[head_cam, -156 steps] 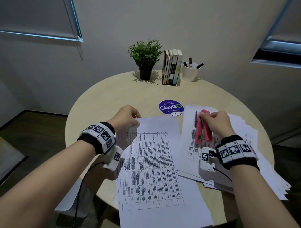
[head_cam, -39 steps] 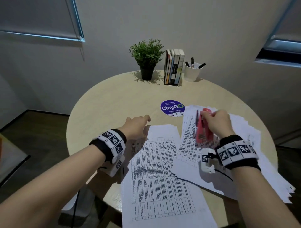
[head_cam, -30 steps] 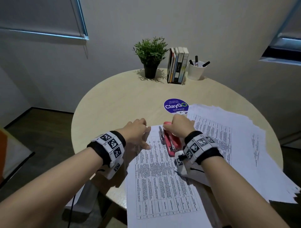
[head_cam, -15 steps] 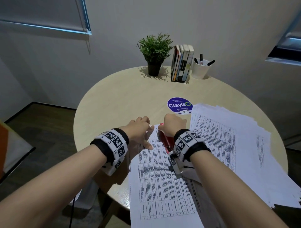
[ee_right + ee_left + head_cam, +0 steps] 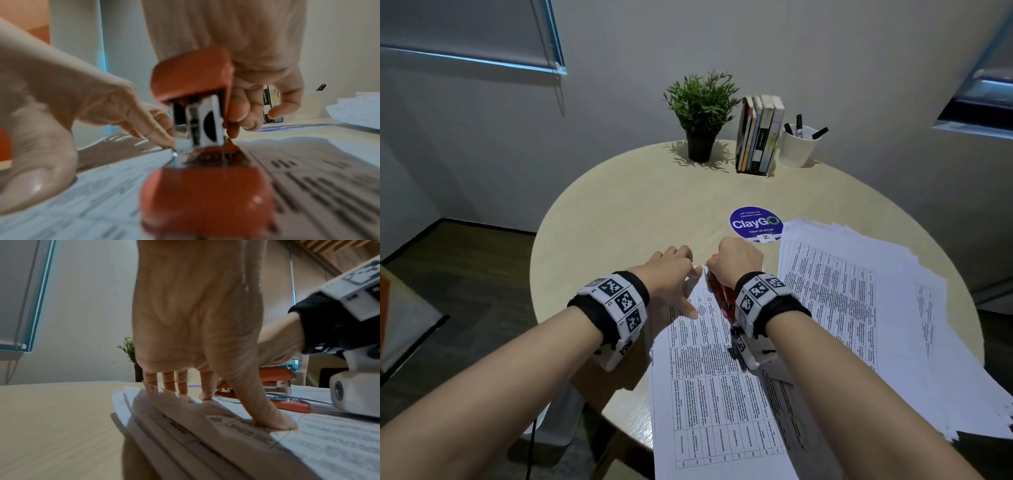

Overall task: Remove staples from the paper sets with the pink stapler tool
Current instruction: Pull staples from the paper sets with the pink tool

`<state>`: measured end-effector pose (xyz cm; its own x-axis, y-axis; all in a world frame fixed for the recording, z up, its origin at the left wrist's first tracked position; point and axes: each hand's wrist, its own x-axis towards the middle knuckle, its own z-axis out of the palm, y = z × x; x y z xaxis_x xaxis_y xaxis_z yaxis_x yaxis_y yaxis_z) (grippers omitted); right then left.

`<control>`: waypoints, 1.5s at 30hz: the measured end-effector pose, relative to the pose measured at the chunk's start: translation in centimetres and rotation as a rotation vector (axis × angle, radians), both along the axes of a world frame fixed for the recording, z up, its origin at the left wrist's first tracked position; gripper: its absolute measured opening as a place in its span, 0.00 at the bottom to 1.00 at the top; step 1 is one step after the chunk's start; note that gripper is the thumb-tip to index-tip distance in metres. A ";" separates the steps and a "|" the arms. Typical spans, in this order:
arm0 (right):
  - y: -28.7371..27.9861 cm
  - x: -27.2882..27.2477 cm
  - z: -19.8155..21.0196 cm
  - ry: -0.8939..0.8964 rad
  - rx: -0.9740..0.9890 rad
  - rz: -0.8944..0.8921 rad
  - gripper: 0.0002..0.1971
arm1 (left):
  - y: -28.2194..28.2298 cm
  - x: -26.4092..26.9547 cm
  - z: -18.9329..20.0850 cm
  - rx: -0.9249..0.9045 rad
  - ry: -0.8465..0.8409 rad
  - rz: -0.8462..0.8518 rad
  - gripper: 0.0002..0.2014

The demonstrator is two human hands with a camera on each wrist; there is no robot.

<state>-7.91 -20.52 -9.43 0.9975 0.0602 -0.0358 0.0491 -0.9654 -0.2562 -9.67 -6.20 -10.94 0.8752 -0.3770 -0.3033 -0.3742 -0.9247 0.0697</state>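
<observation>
A printed paper set [image 5: 717, 377] lies before me on the round table [image 5: 626, 222]. My left hand [image 5: 683, 282] presses its top left corner flat, fingers spread and the thumb [image 5: 273, 421] laid on the sheet. My right hand [image 5: 736, 263] grips the pink stapler [image 5: 720, 294] right beside it, at the top edge of the set. In the right wrist view the stapler [image 5: 195, 97] stands hinged apart, its base [image 5: 205, 203] lying on the paper, its metal tip by the left fingertips. The staple itself is hidden.
A large loose stack of printed sheets [image 5: 876, 308] covers the table's right side. A purple ClayGo sticker [image 5: 755, 224] lies just beyond my hands. At the back stand a potted plant [image 5: 702, 116], several books [image 5: 758, 133] and a white pen cup [image 5: 798, 145].
My right hand has carried the stapler left from the right-hand stack to the front set's top corner, next to my left hand. The left hand has stayed pressing on that corner.
</observation>
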 end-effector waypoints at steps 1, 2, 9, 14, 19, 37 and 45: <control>0.1 0.2 0.0 -0.004 -0.011 0.003 0.09 | 0.0 -0.1 0.0 -0.007 -0.001 0.001 0.44; 0.1 0.3 -0.1 -0.004 -0.009 0.000 0.09 | 0.0 -0.1 0.1 -0.014 -0.002 0.000 0.44; 0.4 0.3 -0.4 -0.013 0.050 -0.038 0.09 | -0.3 -0.3 0.5 -0.059 0.029 0.029 0.40; 0.5 0.1 -0.1 -0.027 0.019 -0.028 0.07 | -0.6 -0.7 0.6 -0.077 0.023 0.063 0.39; 0.1 0.5 0.1 0.017 0.071 -0.093 0.17 | -0.4 -0.9 -0.2 -0.183 -0.059 0.124 0.30; -9.6 -1.7 3.6 -0.035 1.223 0.092 0.12 | 1.4 2.1 11.8 -0.761 -0.261 0.221 0.11; -8.7 -2.7 8.1 -0.152 1.384 0.181 0.30 | 0.1 1.3 19.6 -1.052 -0.573 0.206 0.09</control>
<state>-10.57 -29.23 -1.34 0.9610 0.0841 0.2635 0.2566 0.0840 -0.9629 -8.38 -6.05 8.68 0.8544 -0.0443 0.5177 -0.4499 -0.5615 0.6945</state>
